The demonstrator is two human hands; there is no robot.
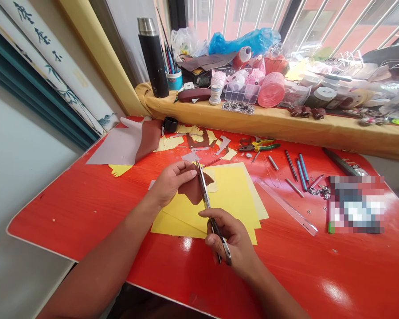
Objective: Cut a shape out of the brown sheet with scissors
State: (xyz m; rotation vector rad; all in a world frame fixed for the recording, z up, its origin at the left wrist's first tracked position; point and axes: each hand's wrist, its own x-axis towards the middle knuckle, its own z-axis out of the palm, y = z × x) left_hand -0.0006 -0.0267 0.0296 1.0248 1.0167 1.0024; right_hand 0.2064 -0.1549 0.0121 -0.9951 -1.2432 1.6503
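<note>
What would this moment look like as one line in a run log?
left hand: pinches brown sheet | right hand: holds scissors, blades on sheet | beneath: yellow paper

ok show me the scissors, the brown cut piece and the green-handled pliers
scissors (202,186), head view, on the blades
brown cut piece (192,191), head view, on its middle
green-handled pliers (269,147), head view, on a green handle
</note>
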